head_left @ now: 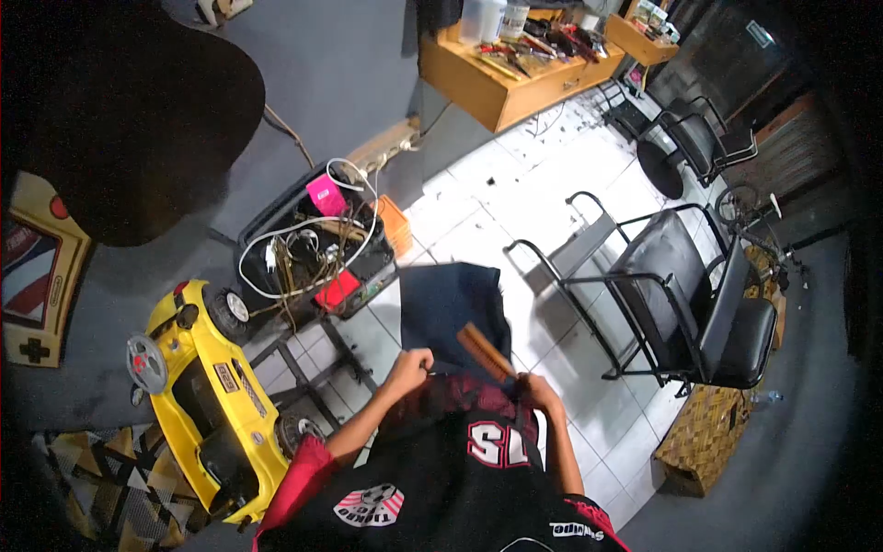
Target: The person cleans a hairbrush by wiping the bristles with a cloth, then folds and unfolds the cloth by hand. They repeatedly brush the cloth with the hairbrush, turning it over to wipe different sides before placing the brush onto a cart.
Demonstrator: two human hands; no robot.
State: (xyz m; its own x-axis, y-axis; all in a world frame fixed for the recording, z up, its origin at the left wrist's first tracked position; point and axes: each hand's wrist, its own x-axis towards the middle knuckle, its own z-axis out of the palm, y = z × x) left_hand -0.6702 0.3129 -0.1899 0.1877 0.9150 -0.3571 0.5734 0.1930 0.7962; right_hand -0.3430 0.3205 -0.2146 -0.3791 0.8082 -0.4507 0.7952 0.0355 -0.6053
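Observation:
My right hand (541,393) is closed round the end of a brown brush (486,351), which slants up and to the left over a dark blue cloth (449,304). The cloth spreads out in front of my body. My left hand (410,372) makes a fist beside the lower left of this cloth, with a small dark bit showing at its fingers; I cannot tell what it holds. Dark red patterned fabric (464,396) lies between my two hands, close to the front of my black shirt.
On the left are a yellow toy car (213,405) and a black crate (368,293) full of cables. A black metal-framed chair (658,248) stands to the right, above a woven box (704,437). Farther off, a wooden drawer unit (524,92) carries tools over the white tiled floor (469,216).

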